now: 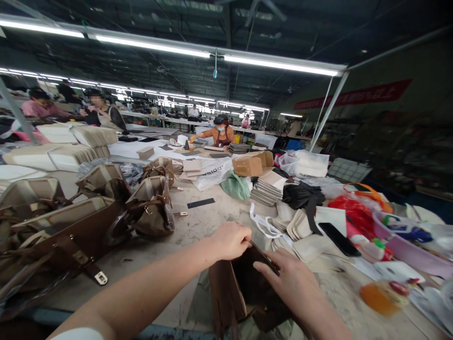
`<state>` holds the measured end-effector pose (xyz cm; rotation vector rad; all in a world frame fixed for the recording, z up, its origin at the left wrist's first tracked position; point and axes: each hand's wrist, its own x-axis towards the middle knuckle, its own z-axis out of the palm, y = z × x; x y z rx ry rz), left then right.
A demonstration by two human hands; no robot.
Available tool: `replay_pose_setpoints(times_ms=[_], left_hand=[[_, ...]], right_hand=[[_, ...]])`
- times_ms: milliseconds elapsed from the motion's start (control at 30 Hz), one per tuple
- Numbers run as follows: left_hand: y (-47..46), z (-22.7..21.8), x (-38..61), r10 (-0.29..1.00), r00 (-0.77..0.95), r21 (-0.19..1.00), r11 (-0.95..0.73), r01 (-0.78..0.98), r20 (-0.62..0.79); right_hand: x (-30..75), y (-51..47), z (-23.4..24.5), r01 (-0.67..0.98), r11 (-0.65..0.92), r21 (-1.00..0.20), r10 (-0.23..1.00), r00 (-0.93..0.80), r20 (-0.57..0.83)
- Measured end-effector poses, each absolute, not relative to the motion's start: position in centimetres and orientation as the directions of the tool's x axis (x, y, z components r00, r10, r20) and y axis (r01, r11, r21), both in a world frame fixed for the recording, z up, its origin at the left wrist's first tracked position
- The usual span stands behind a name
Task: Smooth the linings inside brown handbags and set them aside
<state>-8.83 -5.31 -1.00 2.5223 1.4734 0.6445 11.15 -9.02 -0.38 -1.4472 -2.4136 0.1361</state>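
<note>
Brown bag [222, 297] at near edge of worktable [198, 226], mouth up, dark interior showing, contents not visible. Left hand [231, 240]: fingers curled tight on far end of rim, exact pinch hidden. Right hand [290, 278]: gripping right-hand wall, thumb on the inside, fingers mostly hidden beyond rim. Step in hand, as judged: working the rim between two grips. To do well: pinch on the edge itself, hold both grips level, pull evenly, spare the wall any sharp crease, steady the base against worktable.

Containers: toward left edge, other brown bags [92, 231], mouths up, pale lining visible, contents unclear. Toward far edge, cardboard box [247, 165], inside not visible from here. To right of cardboard box, translucent bin [311, 164], something white inside, kind not clear. By right edge, lilac basin [408, 250] holding blue-and-white packet [417, 232], other contents hard to sort. Toward near right corner, bottle [380, 298] with orange contents, red at cap end, blurred; upright or lying, cannot tell
</note>
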Motion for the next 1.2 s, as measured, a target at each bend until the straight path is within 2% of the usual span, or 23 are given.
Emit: replay_pose_setpoints(times_ms=[167, 300, 367, 500, 667, 900, 1100, 1200], left_hand=[[-5.6, -0.7, -9.1, 0.868, 0.413, 0.370, -0.493, 0.788, 0.277], [-6.3, -0.2, -10.2, 0.861, 0.423, 0.495, -0.508, 0.705, 0.281], [-6.6, -0.1, -11.0, 0.882, 0.400, 0.519, -0.470, 0.714, 0.248], [-6.5, 0.0, -11.9, 0.910, 0.400, 0.455, -0.405, 0.793, 0.113], [-6.3, 0.2, -11.5, 0.899, 0.427, 0.491, -0.416, 0.766, 0.096], [-6.1, 0.2, -11.4, 0.916, 0.393, 0.514, -0.377, 0.771, 0.081], [-5.9, -0.2, -11.4, 0.928, 0.364, 0.533, -0.347, 0.772, 0.078], [-5.9, -0.3, -11.3, 0.927, 0.365, 0.545, -0.347, 0.763, 0.079]], right_hand=[[9.5, -7.5, -0.5, 0.846, 0.522, -0.109, 0.844, -0.494, 0.210], [9.2, -7.4, -0.8, 0.848, 0.529, -0.043, 0.825, -0.502, 0.261], [9.3, -7.5, -0.9, 0.852, 0.522, -0.052, 0.829, -0.492, 0.265], [9.6, -7.7, -0.5, 0.856, 0.500, -0.128, 0.858, -0.470, 0.210], [9.3, -7.7, 0.6, 0.816, 0.519, -0.253, 0.854, -0.502, 0.133], [7.4, -6.4, 0.4, 0.845, 0.522, -0.115, 0.851, -0.506, 0.143], [7.0, -6.4, -0.2, 0.855, 0.510, -0.094, 0.852, -0.487, 0.192], [7.2, -6.6, 0.0, 0.850, 0.511, -0.126, 0.855, -0.486, 0.181]])
